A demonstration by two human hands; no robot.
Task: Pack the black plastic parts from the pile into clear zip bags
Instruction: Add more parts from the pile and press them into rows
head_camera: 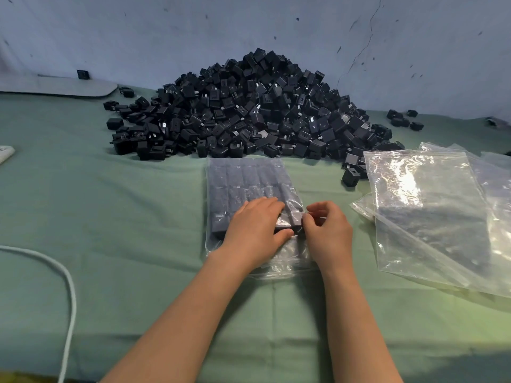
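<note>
Left hand (255, 230) pressed flat on the zip bag (290, 262) packed with rows of black parts (237, 176), right hand (327, 230) pinched its right edge. Beyond sat the pile (249, 111); empty bags (428, 217) lay right.

The single wide-angle head camera is looking forward and down across the green-covered table (110, 217), hovering close above the left hand (254, 230) and right hand (329, 233) at the zip bag (243, 178), while taking in the pile of black plastic parts (249, 111) and far wall (166, 37).
</note>
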